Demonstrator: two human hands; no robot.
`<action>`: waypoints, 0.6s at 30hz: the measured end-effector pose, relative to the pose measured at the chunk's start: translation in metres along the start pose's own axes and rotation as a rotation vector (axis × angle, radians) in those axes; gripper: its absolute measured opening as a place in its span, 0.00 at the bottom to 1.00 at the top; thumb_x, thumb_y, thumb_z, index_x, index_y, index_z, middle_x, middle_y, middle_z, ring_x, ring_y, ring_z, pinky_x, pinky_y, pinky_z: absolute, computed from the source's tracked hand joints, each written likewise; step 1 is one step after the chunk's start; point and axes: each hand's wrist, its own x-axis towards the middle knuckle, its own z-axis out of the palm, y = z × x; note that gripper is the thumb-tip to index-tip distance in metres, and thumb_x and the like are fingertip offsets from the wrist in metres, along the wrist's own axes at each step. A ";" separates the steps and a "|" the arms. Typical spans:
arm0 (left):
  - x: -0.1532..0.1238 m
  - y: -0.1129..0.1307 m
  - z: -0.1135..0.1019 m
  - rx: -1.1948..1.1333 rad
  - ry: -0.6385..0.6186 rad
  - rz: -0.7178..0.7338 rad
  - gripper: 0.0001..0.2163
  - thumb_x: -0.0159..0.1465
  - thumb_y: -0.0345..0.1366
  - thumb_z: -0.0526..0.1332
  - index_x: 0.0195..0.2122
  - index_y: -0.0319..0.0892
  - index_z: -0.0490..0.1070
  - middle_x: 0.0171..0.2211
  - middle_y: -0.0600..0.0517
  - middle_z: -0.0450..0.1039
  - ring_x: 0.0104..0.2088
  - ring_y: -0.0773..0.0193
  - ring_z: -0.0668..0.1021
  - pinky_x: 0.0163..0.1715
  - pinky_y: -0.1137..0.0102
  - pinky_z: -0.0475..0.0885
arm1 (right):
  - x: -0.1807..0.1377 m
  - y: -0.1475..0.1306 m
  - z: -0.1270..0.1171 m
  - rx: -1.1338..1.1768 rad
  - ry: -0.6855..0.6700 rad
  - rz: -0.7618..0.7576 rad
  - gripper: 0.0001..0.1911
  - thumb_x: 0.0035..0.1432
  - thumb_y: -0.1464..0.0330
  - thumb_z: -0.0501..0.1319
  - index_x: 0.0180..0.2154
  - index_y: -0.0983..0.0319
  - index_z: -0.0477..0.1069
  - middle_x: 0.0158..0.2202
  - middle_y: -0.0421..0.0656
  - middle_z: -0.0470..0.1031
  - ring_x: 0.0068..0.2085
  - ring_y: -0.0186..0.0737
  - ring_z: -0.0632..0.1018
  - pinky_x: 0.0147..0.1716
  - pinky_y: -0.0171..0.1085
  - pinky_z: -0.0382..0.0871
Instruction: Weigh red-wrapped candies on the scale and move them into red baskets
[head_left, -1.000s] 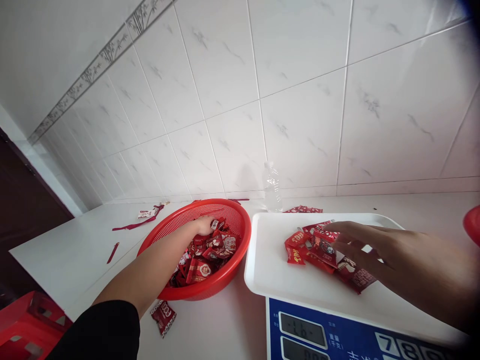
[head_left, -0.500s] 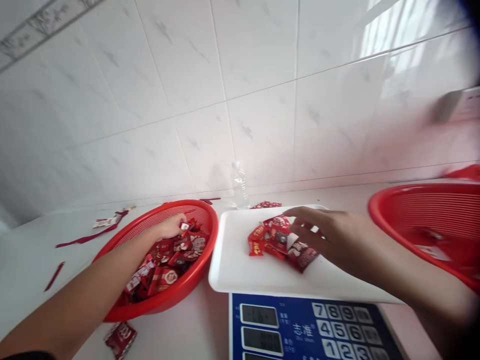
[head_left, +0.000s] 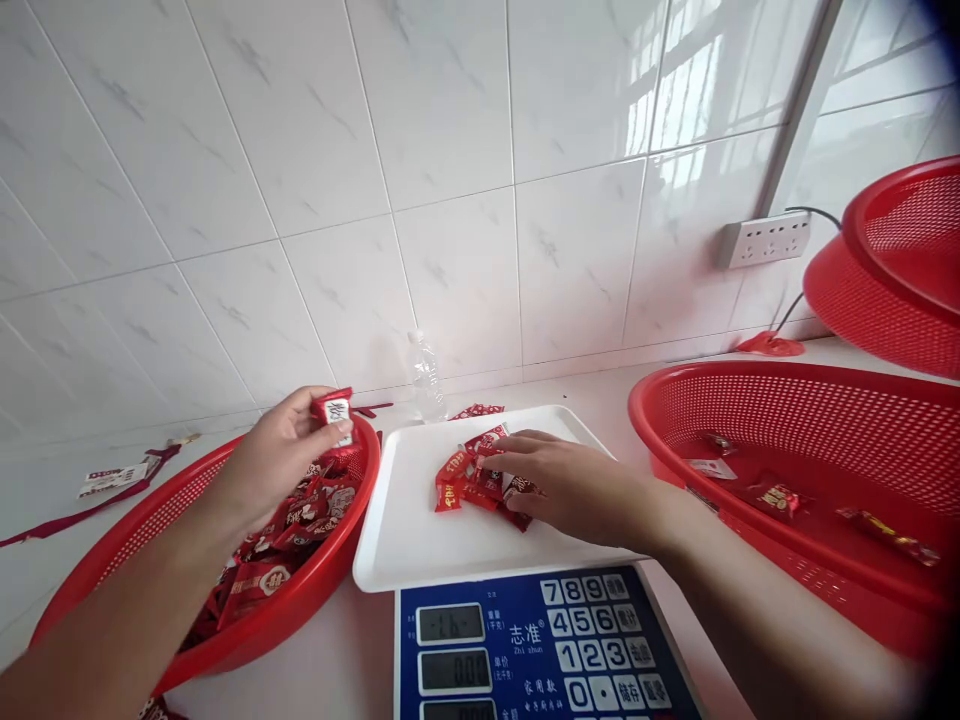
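left hand (head_left: 281, 440): fingers pinch a white-labelled red packet (head_left: 339, 418) over the far end of a red basket (head_left: 345, 540) holding loose packets (head_left: 255, 585). right hand (head_left: 574, 485): fingers bend over a small pile of packets (head_left: 454, 475) on the white tray (head_left: 397, 545) of a blue scale (head_left: 517, 590); whether they grip any cannot be told. behind, a clear bottle (head_left: 427, 375) stands near the tiled wall (head_left: 450, 270).

The packets (head_left: 259, 580) look glossy, film-wrapped — the tray (head_left: 397, 545) smooth plastic, the wall tiles (head_left: 450, 100) shiny.
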 end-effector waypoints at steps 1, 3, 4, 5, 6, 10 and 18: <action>-0.010 0.007 0.010 -0.032 -0.030 0.020 0.21 0.49 0.46 0.69 0.42 0.44 0.71 0.38 0.50 0.77 0.41 0.56 0.78 0.42 0.63 0.74 | 0.001 -0.001 0.001 0.013 -0.013 -0.017 0.22 0.56 0.70 0.56 0.53 0.56 0.70 0.55 0.43 0.70 0.57 0.47 0.67 0.53 0.46 0.63; -0.027 0.016 0.028 -0.114 -0.113 0.024 0.20 0.51 0.45 0.68 0.44 0.45 0.71 0.39 0.50 0.77 0.41 0.56 0.78 0.41 0.63 0.75 | 0.002 -0.003 0.001 0.014 -0.029 -0.021 0.18 0.56 0.70 0.56 0.49 0.57 0.72 0.51 0.44 0.74 0.53 0.46 0.71 0.50 0.44 0.65; -0.034 0.018 0.037 -0.153 -0.149 0.022 0.20 0.53 0.45 0.68 0.45 0.45 0.70 0.40 0.49 0.77 0.42 0.56 0.79 0.40 0.63 0.76 | 0.002 -0.003 0.001 0.005 -0.035 -0.010 0.16 0.57 0.70 0.55 0.46 0.58 0.74 0.47 0.45 0.76 0.50 0.46 0.73 0.47 0.44 0.67; -0.039 0.019 0.045 -0.190 -0.179 0.023 0.20 0.54 0.44 0.67 0.46 0.46 0.69 0.41 0.49 0.76 0.41 0.56 0.79 0.40 0.64 0.76 | 0.001 -0.003 0.000 -0.007 -0.041 0.006 0.14 0.57 0.70 0.55 0.43 0.58 0.75 0.43 0.45 0.77 0.46 0.46 0.74 0.43 0.43 0.68; -0.043 0.019 0.052 -0.220 -0.207 0.026 0.20 0.55 0.44 0.67 0.47 0.47 0.68 0.42 0.49 0.76 0.41 0.56 0.79 0.39 0.64 0.76 | 0.001 -0.003 -0.001 -0.020 -0.048 0.025 0.13 0.58 0.69 0.54 0.41 0.58 0.75 0.40 0.45 0.78 0.43 0.45 0.75 0.40 0.43 0.68; -0.046 0.013 0.073 -0.293 -0.258 0.043 0.22 0.58 0.43 0.64 0.52 0.49 0.62 0.43 0.50 0.76 0.40 0.58 0.79 0.38 0.65 0.76 | -0.003 0.000 -0.004 -0.022 -0.066 0.082 0.11 0.58 0.67 0.55 0.39 0.58 0.74 0.37 0.44 0.78 0.37 0.44 0.76 0.34 0.40 0.67; -0.029 -0.002 0.082 -0.175 -0.224 0.172 0.15 0.62 0.38 0.59 0.50 0.49 0.63 0.47 0.51 0.73 0.46 0.60 0.76 0.45 0.67 0.71 | -0.001 0.002 -0.004 -0.032 0.018 0.133 0.17 0.56 0.71 0.55 0.48 0.58 0.72 0.43 0.46 0.77 0.43 0.46 0.76 0.38 0.42 0.68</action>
